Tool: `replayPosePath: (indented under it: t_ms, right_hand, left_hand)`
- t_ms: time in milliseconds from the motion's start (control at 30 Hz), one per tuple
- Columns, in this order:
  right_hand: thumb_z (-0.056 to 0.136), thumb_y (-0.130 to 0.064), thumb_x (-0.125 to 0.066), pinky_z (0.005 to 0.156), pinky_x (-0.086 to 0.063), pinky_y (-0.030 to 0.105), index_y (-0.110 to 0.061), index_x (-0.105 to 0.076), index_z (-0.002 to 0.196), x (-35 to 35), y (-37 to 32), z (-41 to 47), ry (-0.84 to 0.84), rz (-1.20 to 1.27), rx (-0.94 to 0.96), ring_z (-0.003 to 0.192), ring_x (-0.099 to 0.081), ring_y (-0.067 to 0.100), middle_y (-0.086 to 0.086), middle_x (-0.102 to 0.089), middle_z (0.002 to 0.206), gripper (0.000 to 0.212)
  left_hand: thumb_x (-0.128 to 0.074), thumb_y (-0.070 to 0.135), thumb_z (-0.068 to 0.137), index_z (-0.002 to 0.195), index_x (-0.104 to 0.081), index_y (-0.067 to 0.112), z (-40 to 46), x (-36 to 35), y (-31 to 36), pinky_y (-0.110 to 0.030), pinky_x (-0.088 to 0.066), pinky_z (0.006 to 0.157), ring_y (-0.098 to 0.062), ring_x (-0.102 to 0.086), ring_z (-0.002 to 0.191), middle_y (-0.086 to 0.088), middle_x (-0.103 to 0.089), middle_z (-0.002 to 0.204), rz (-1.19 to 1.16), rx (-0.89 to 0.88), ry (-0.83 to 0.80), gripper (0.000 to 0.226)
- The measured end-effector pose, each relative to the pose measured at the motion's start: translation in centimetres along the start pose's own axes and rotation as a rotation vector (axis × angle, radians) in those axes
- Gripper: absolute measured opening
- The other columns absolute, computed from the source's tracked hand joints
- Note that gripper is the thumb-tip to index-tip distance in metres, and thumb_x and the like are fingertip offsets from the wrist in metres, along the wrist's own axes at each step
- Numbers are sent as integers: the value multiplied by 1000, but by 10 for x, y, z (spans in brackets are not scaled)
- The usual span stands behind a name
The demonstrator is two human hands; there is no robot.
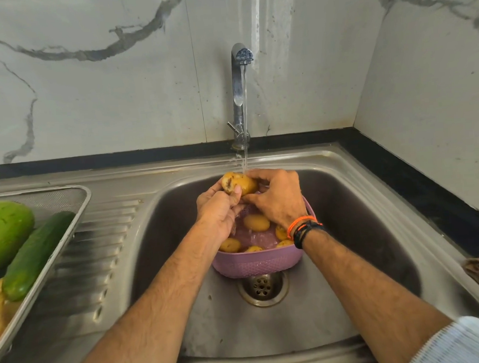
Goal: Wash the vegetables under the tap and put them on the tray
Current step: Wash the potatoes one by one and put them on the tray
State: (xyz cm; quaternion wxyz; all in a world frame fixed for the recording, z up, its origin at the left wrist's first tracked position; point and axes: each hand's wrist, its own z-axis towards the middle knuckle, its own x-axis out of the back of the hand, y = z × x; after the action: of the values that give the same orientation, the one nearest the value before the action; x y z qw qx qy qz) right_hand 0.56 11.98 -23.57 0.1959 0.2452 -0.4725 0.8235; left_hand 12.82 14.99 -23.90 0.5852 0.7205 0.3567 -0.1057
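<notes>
Yellow-brown potato (pixel 239 183) sits under the tap (pixel 239 77) stream at the sink's (pixel 374 201) far edge, long axis running left-right, gripped by both the left hand (pixel 220 210) and right hand (pixel 276 198). Beneath them a pink basket (pixel 254 263) (more potatoes inside) covers the basin's middle; the tray (pixel 67 228) at the left edge holds a cucumber (pixel 35 255).

Pale ribbed sleeves (pixel 467 341); orange, black wristbands (pixel 305 229) on right wrist.

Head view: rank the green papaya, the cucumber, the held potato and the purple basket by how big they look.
1. purple basket, partly hidden by the hands
2. green papaya, cut off by the frame edge, so its rank against the basket is unsure
3. cucumber
4. potato, which is farther away and partly covered by fingers
</notes>
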Motion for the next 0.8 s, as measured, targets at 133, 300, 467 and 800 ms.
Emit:
replayPosePath:
  t_ms: [133, 300, 467, 800]
  right_hand:
    - [73, -19, -86, 102, -50, 27, -13, -69, 123, 0, 1, 2, -42, 2, 1, 115, -63, 13, 4, -70, 123, 53]
    - [71, -20, -88, 91, -56, 24, -16, -74, 113, -1, -2, -1, 9, 25, -27, 94, -67, 9, -1, -75, 104, 44]
    - [74, -23, -87, 99, -53, 28, -17, -71, 121, -1, 1, 1, -45, 4, -55, 105, -66, 11, 1, -73, 115, 50]
    - [67, 8, -82, 94, -56, 31, -8, -64, 123, -4, 11, 7, -19, 323, -266, 105, -68, 14, 5, -71, 110, 61]
  left_hand:
    - [-55, -13, 91, 132, -57, 1, -1, -1, 0, -37, -61, 72, -34, -67, 109, -23, -67, 120, -4, -2, 1, 43]
    - [-55, -14, 91, 129, -58, 1, -1, -2, 0, -37, -59, 74, -34, -65, 112, -23, -66, 120, -13, -1, 23, 41]
    - [-57, -13, 91, 129, -59, 1, 0, -1, -1, -38, -60, 76, -34, -67, 109, -23, -67, 118, 6, -4, 23, 41]
    - [-64, 4, 92, 123, -61, -1, -2, 1, 5, -39, -58, 80, -32, -69, 102, -25, -68, 116, -38, 46, -27, 31]
